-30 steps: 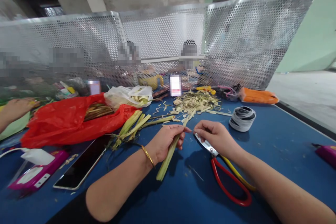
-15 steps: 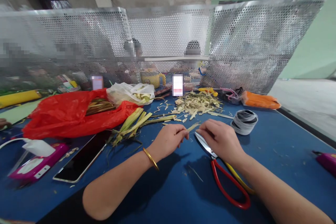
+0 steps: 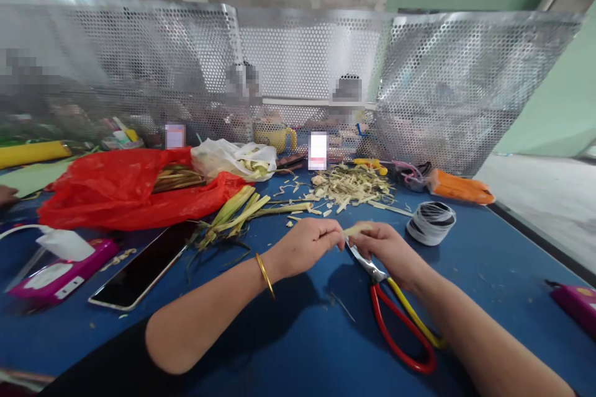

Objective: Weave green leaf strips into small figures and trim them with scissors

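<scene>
A pale green, fibrous plant strip [image 3: 356, 229] spans the small gap between my two hands. My left hand [image 3: 311, 247], with a gold bangle at the wrist, is closed on one end of it. My right hand [image 3: 382, 247] pinches the other end between thumb and fingers. Most of the strip is covered by the fingers. Just below my right hand, scissors [image 3: 378, 274] with one red and one yellow handle lie on the blue table [image 3: 279, 347]. A bundle of similar stalks [image 3: 235, 211] rests beyond my left wrist.
Plant scraps [image 3: 351, 185] are heaped at the back, near a phone [image 3: 318, 150] with a lit screen. A red plastic bag [image 3: 112, 189], a dark phone [image 3: 139, 270] and a purple power strip [image 3: 65, 279] lie left. A roll of grey twine [image 3: 431, 223] stands right, before a perforated metal screen [image 3: 298, 43].
The stalk stood slanting through my left hand, its lower end hanging below. Now it runs across between both hands, mostly hidden. My right hand has come onto it; the view has tilted slightly.
</scene>
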`<action>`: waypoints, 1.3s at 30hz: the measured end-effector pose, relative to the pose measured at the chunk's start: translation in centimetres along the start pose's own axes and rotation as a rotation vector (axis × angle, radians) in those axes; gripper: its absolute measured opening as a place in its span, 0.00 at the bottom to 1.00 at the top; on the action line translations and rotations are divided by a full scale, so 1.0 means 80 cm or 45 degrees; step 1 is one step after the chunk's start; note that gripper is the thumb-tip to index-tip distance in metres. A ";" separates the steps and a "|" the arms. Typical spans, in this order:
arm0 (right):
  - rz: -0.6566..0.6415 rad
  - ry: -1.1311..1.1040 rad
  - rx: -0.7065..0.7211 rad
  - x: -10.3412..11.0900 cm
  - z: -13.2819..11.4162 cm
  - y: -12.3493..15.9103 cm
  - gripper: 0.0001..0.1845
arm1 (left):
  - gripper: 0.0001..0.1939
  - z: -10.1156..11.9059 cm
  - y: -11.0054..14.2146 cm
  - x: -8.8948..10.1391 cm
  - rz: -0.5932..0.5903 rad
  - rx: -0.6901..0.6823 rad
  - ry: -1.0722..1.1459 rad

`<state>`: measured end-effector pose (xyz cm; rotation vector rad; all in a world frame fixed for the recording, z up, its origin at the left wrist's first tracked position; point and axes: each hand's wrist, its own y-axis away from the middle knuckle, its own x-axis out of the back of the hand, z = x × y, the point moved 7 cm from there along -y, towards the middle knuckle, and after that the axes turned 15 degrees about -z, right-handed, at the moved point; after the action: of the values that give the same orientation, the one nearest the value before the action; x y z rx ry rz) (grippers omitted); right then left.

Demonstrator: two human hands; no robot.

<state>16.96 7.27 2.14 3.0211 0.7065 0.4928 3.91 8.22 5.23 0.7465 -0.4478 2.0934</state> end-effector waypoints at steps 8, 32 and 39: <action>0.152 1.212 0.463 -0.042 -0.060 0.029 0.14 | 0.14 -0.016 0.000 -0.007 0.121 0.159 -0.610; -0.080 0.655 0.620 -0.050 -0.053 0.025 0.12 | 0.15 -0.023 -0.005 0.005 0.163 0.143 -0.108; -0.126 0.973 0.706 -0.071 -0.066 0.037 0.11 | 0.15 -0.021 -0.007 -0.001 0.147 0.158 -0.286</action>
<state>11.80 1.75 5.68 3.1850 1.1651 1.7544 3.79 9.42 3.93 1.0581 -0.4963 2.1688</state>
